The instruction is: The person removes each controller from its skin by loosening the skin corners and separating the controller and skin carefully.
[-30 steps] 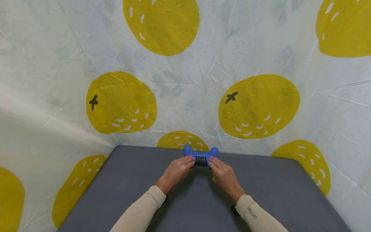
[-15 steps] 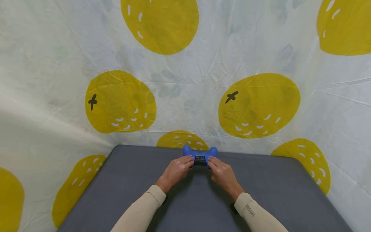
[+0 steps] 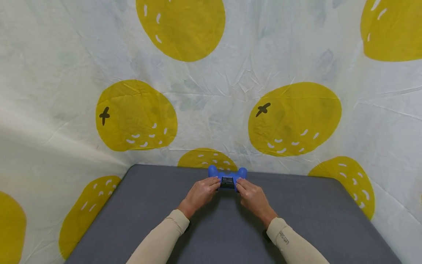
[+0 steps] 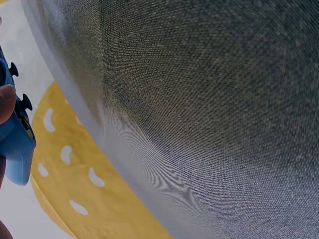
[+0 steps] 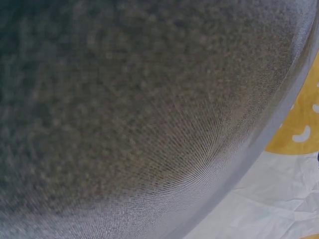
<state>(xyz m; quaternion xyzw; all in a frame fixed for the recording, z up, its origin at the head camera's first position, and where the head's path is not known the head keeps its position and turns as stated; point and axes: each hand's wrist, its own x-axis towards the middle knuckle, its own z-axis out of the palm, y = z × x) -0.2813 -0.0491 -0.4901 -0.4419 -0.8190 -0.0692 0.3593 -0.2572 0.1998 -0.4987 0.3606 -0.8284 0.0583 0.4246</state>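
Observation:
A blue game controller (image 3: 227, 176) is held over the far part of the grey table, its two rounded grips pointing away from me. On its near side sits a black rectangular piece (image 3: 227, 182). My left hand (image 3: 202, 192) grips the controller's left end, and my right hand (image 3: 254, 198) grips its right end. In the left wrist view, the controller (image 4: 17, 154) shows at the left edge, with two black thumbsticks on its underside and a thumb (image 4: 6, 102) pressed against it. The right wrist view catches mostly table, with neither hand visible.
The grey cloth-covered table (image 3: 158, 227) reaches to a white curtain (image 3: 211, 121) printed with large yellow fruit, which hangs behind it and along both sides. Beige sleeves and dark wrist straps cover my forearms.
Both hands keep their hold on the controller almost still. The controller has shifted very slightly left in the head view, and the view itself has drifted a little.

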